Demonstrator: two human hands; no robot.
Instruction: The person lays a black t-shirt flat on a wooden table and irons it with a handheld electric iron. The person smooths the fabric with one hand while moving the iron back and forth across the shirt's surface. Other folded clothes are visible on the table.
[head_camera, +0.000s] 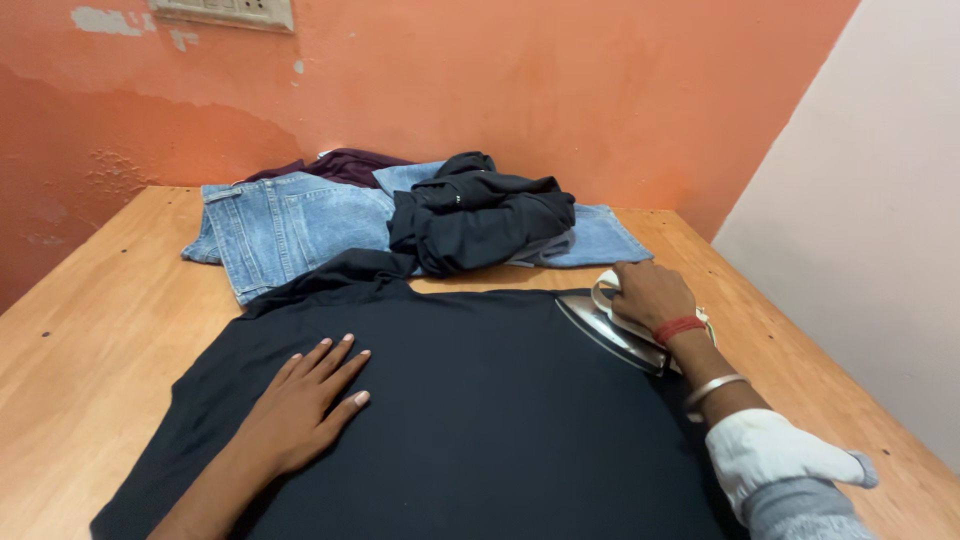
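The left hand (305, 405) and its forearm are bare, with no sleeve, ring or band, and the fingernails are pale and trimmed. The right hand (650, 295) wears a red thread (679, 328) wound around the wrist; just behind the thread sits a plain silver bangle (714, 387), and behind that bangle a rolled-up white sleeve cuff (775, 462) with grey fabric beneath.

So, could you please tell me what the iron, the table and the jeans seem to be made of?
Iron: the base looks like polished metal, silvery and reflective; its handle is hidden under the right hand.
Table: apparently wood or plywood, orange-brown with faint grain and a dull finish.
Jeans: faded light-blue denim, with visible seams and stitching.
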